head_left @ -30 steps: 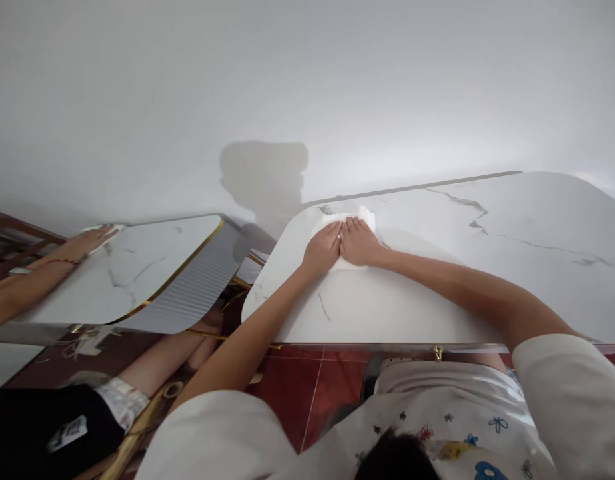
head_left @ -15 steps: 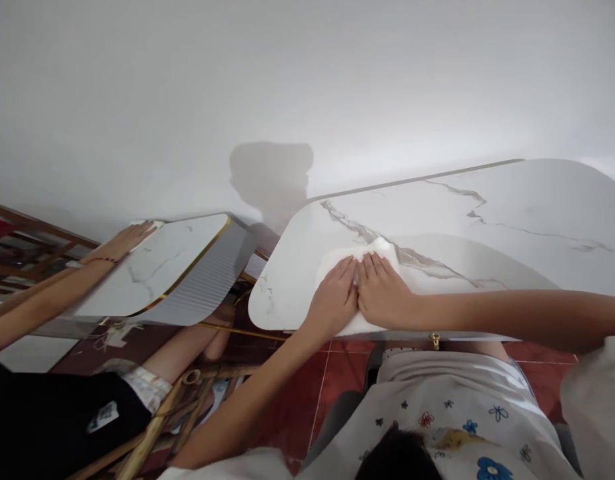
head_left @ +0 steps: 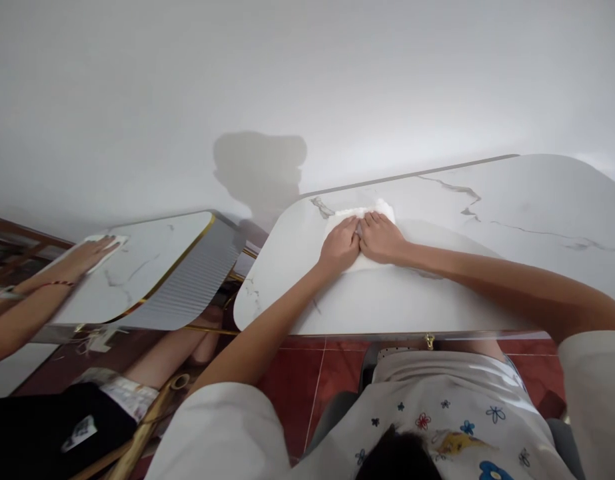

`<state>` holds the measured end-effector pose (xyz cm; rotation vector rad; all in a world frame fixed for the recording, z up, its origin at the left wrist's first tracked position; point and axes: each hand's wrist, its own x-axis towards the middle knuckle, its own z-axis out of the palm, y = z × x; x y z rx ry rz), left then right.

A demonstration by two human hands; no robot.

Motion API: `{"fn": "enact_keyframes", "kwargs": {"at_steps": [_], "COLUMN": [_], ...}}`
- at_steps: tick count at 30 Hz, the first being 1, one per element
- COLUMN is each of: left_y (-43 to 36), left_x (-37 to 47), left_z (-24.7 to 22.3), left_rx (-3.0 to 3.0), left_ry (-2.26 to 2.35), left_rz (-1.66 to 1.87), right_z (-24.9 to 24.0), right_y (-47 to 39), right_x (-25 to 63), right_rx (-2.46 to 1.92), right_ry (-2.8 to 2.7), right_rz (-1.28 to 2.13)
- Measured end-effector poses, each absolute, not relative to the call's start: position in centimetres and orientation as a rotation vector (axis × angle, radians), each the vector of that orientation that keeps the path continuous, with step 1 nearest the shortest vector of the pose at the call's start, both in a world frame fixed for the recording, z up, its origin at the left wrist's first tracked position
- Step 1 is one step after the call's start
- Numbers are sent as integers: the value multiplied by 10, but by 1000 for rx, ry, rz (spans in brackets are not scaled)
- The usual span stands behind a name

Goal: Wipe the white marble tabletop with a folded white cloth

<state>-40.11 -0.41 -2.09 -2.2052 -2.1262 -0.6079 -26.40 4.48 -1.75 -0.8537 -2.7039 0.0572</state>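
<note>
A white cloth (head_left: pixel 367 261) lies spread on the white marble-patterned tabletop (head_left: pixel 517 200), towards its back edge. My left hand (head_left: pixel 341 245) presses on the cloth, its fingers bent over the fabric. Right beside it my right hand (head_left: pixel 382 237) rests on the same cloth, fingers together and pointing towards the wall. The two hands touch or nearly touch at the thumbs. Part of the cloth shows beyond the fingertips and below the palms; what is under the palms is hidden.
At the left, another person's hand (head_left: pixel 94 255) lies on a white cloth on a second marble-patterned table (head_left: pixel 147 250) with a gold edge. A grey-white wall (head_left: pixel 387 80) stands behind both tables. A gold knob (head_left: pixel 428 341) sits below the near edge.
Both my hands and the cloth have moved away from me, towards the wall. The other person's hand and cloth have shifted left and nearer.
</note>
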Motion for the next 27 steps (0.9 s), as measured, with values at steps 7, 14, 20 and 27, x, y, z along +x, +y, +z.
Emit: {"fn": "enact_keyframes", "kwargs": {"at_steps": [7, 14, 20, 27], "left_y": [63, 126, 153, 162], "left_x": [-428, -440, -445, -452], "left_z": [-26, -26, -18, -23], "left_rx": [-2154, -2067, -2095, -2126], "left_ry": [-2069, -2108, -2137, -2082], "left_rz": [-688, -760, -716, -732], "right_z": [-20, -22, -20, -22], "right_y": [112, 177, 204, 209], "right_x": [-295, -313, -323, -326], "right_rx": [-853, -915, -963, -995], "right_ry": [-2668, -2658, -2616, -2602], "right_rz": [70, 115, 145, 124]}}
